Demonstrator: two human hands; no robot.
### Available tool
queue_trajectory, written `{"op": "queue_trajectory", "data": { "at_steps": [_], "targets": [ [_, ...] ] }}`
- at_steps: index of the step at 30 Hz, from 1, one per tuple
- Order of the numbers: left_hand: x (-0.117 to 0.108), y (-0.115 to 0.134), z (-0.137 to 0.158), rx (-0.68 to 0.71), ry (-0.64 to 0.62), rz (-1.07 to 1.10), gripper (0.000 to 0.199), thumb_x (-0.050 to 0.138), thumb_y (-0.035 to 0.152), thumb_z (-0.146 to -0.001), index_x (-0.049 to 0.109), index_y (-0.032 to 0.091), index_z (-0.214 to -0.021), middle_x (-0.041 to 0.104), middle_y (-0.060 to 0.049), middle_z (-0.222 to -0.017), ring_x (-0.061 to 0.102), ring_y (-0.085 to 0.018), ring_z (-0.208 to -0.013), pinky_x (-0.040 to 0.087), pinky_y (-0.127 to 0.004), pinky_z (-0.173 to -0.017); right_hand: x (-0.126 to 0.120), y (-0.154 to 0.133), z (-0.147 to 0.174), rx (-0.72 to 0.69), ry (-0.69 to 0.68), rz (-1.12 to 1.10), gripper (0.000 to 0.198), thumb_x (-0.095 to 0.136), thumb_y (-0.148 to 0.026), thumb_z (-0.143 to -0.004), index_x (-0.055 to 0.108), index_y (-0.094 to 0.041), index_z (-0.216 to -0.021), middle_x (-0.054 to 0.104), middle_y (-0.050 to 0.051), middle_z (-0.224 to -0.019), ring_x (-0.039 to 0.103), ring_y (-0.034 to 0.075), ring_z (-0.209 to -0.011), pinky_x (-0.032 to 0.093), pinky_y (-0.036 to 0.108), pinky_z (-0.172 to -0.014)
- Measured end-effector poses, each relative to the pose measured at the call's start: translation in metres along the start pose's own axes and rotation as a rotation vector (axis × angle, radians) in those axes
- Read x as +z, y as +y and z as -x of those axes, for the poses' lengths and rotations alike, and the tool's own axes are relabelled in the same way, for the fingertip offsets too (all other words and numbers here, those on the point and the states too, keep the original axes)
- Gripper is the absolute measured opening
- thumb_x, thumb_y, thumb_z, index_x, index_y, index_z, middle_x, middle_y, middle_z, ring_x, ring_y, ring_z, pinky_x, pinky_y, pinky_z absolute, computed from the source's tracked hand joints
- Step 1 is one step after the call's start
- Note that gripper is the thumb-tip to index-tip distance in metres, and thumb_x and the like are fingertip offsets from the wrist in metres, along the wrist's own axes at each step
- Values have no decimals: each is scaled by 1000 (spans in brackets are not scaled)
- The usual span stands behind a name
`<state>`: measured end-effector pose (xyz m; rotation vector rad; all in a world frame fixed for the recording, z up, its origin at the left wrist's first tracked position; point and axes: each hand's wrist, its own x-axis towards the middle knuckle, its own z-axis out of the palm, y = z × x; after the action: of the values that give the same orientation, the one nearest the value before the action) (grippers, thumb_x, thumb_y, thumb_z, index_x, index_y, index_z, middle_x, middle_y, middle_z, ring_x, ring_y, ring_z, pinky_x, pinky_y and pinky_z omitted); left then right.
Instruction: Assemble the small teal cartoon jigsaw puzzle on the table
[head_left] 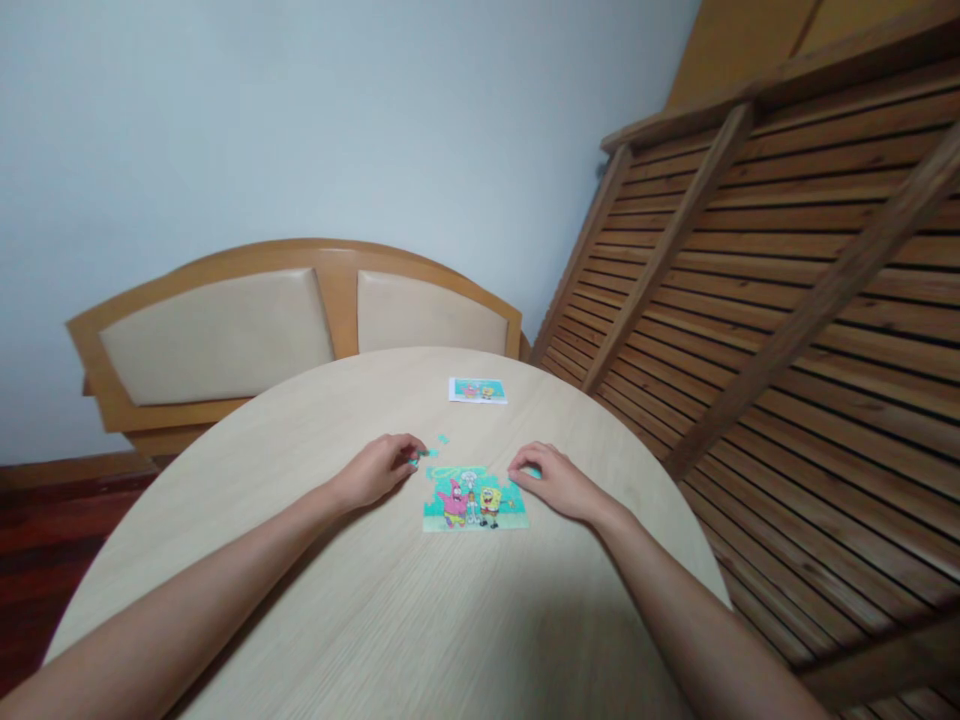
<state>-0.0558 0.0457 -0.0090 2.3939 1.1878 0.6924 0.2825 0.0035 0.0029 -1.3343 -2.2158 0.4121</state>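
Note:
A partly assembled jigsaw puzzle (459, 515) with cartoon figures on a teal ground lies flat on the table, its top edge uneven with gaps. At its upper left, my left hand (379, 468) is closed, thumb and fingers pinching a small teal puzzle piece (414, 462). Loose teal pieces (443, 439) lie just beyond those fingertips. My right hand (553, 480) rests by the puzzle's upper right corner, thumb and forefinger brought together. A bit of teal shows between its curled fingers; whether the fingertips grip a piece is unclear.
Farther back on the round wooden table (360, 600) lies a reference picture card (480, 391) with the same cartoon scene. A padded headboard (225, 335) stands behind the table against the wall. A slatted wooden panel (712, 300) leans along the right side.

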Motion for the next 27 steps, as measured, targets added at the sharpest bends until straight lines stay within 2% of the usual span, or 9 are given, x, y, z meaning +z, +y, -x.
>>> {"op": "queue_trajectory", "data": {
  "at_steps": [3,5,9,11,13,19,24,27],
  "targets": [
    [0,0,1,10,3,13,29,56,21,-84,64,19,-112,69,-6,-101,63,-21,-92,48,-33,-85,-2,7,-1,-8,24,-9,18,58,-33,-92,71,-21,-91,70,6,-98,63,22,-96,46,34,-89],
    [0,1,2,7,5,7,31,55,21,-83,64,19,-113,69,-6,-101,64,-21,-92,48,-33,-86,-8,17,-1,22,90,-11,20,53,-28,-93,71,-20,-94,71,8,-99,64,22,-97,47,35,-91],
    [0,4,3,2,9,-20,34,55,18,-81,64,18,-113,69,-6,-99,64,-21,-91,49,-33,-86,-26,41,3,198,231,18,22,50,-23,-91,71,-18,-94,73,10,-100,66,22,-95,48,35,-89],
    [0,7,3,-4,15,-29,36,54,17,-79,64,18,-113,69,-7,-98,63,-21,-91,49,-33,-86,-32,52,6,295,247,26,22,53,-25,-89,72,-18,-94,75,9,-96,68,22,-89,50,34,-84],
    [0,9,4,-7,22,-30,37,54,16,-78,63,17,-114,69,-7,-98,63,-22,-91,49,-34,-86,-34,57,8,334,228,7,22,56,-29,-87,73,-18,-93,76,9,-92,68,22,-84,50,34,-80],
    [0,14,4,-7,25,-45,38,53,14,-78,62,17,-114,69,-7,-101,65,-22,-91,51,-35,-85,-25,52,7,254,159,-7,24,70,-39,-79,77,-18,-88,74,10,-98,67,25,-91,50,37,-85],
    [-2,19,6,76,27,-201,31,51,11,-82,65,18,-109,70,-8,-103,64,-24,-96,50,-37,-87,-19,48,4,205,117,22,19,69,-32,-78,75,-17,-88,71,9,-96,64,24,-91,48,36,-86],
    [-3,29,9,153,19,-279,27,47,11,-89,67,19,-105,70,-8,-102,63,-24,-97,49,-38,-88,-18,48,4,222,97,22,17,68,-26,-75,73,-16,-88,70,9,-97,63,24,-93,48,36,-88]
  ]
}}
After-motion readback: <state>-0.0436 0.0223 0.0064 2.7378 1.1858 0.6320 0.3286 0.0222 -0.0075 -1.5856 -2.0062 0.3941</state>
